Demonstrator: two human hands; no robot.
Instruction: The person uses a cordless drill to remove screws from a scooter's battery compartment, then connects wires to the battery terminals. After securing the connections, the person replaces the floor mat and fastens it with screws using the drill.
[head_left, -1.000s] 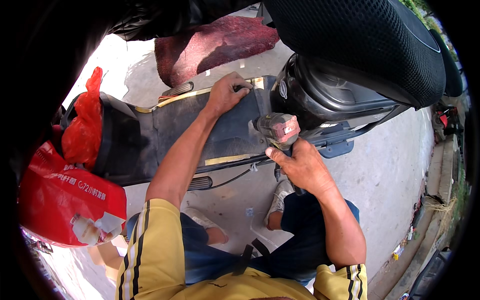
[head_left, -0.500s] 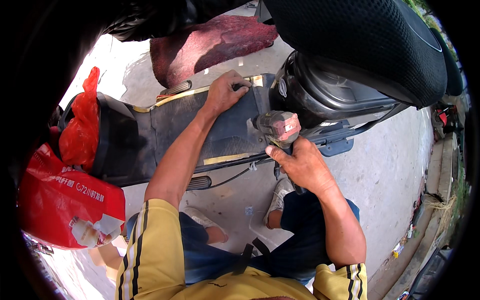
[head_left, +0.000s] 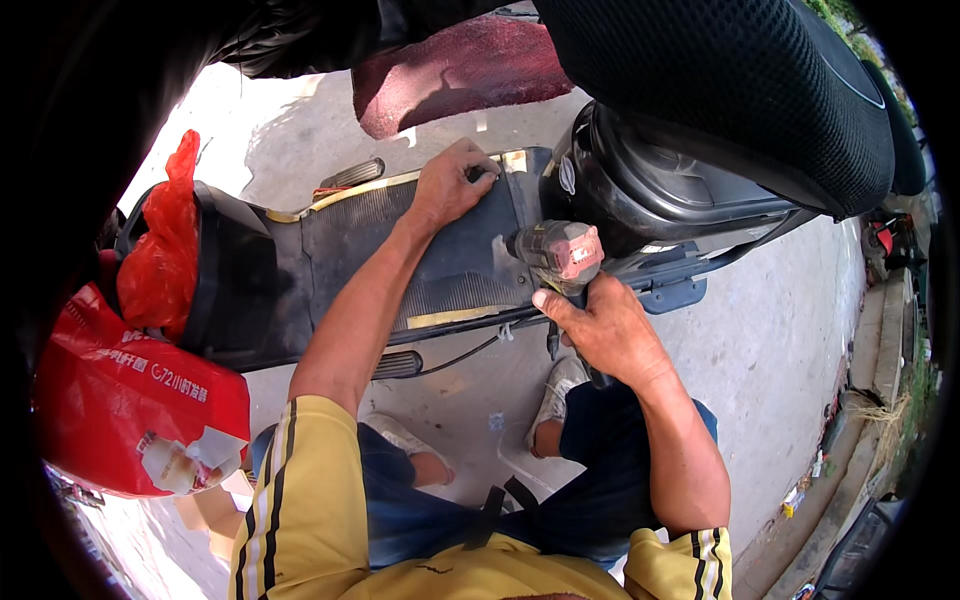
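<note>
My right hand (head_left: 612, 325) grips a cordless drill (head_left: 560, 250), dark with a worn pink rear end. Its front end points left, over the right part of a black ribbed scooter footboard (head_left: 400, 250); whether the tip touches the board is hidden. At the board's far edge, my left hand (head_left: 455, 185) rests with curled fingers, close to a strip of yellowish tape (head_left: 514, 162). Whatever those fingers pinch, if anything, does not show. Another yellowish strip (head_left: 455, 317) runs along the near edge.
A black scooter seat (head_left: 720, 90) overhangs the upper right. Left of the board hang a red plastic bag (head_left: 165, 250) and a larger red bag (head_left: 140, 400). Foldable footpegs (head_left: 398, 365) stick out. A red mat (head_left: 460, 75) lies beyond; a curb (head_left: 870, 430) borders the right.
The red mat has shifted to the right and farther away. Both hands and the drill have stayed almost in place.
</note>
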